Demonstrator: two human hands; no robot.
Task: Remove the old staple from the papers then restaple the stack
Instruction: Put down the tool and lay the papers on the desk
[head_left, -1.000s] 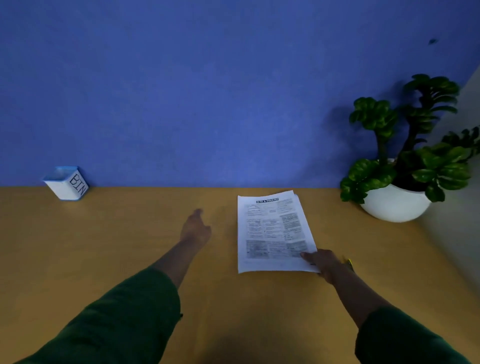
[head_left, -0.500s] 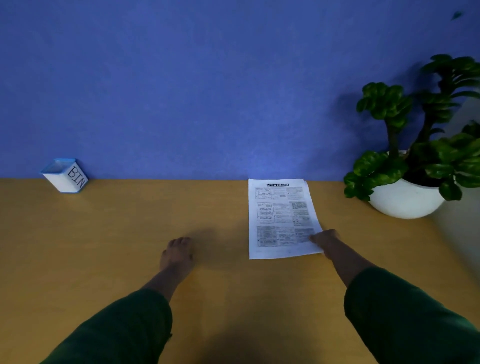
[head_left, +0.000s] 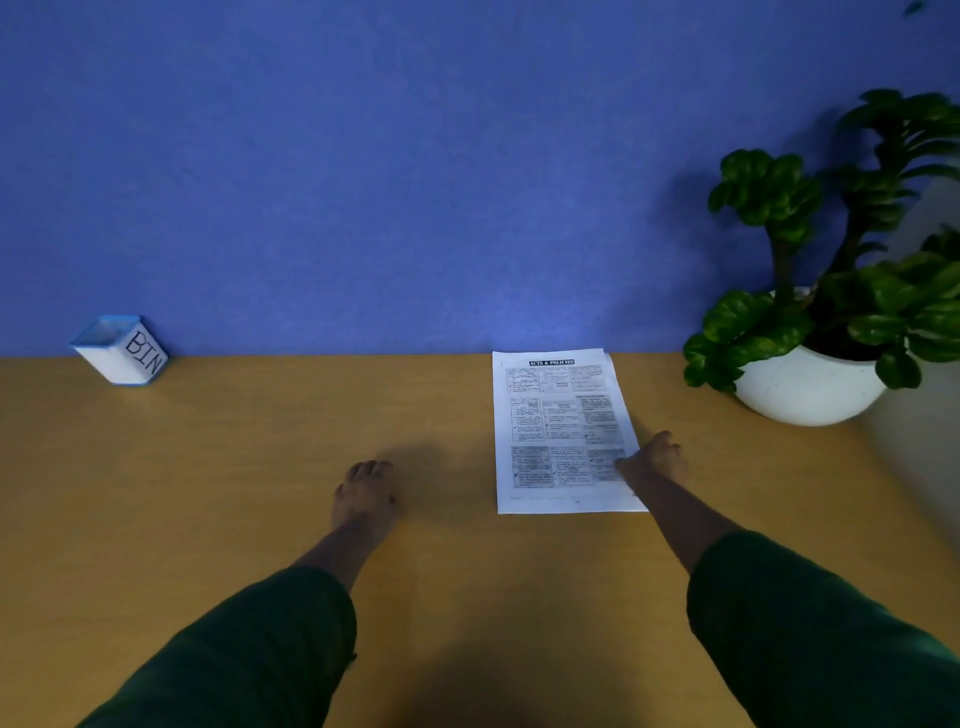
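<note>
A printed paper stack (head_left: 558, 431) headed "ACTS & POLICIES" lies flat on the wooden table (head_left: 234, 467), right of centre, with its top edge near the blue wall. My right hand (head_left: 652, 460) is at the stack's lower right edge, thumb on the top page and fingers bent beside the edge. My left hand (head_left: 363, 491) rests on the bare table to the left of the stack, fingers curled together with nothing in them. No staple shows on the pages at this distance, and neither a stapler nor a staple remover is in view.
A small white and blue box marked "BIN" (head_left: 122, 351) stands tilted at the far left against the wall. A green plant in a round white pot (head_left: 808, 384) stands at the far right, close to the stack's top right corner.
My left hand has drawn back toward me and curled its fingers. My right hand has slid from the stack's lower right corner up its right edge, and the stack now lies straighter.
</note>
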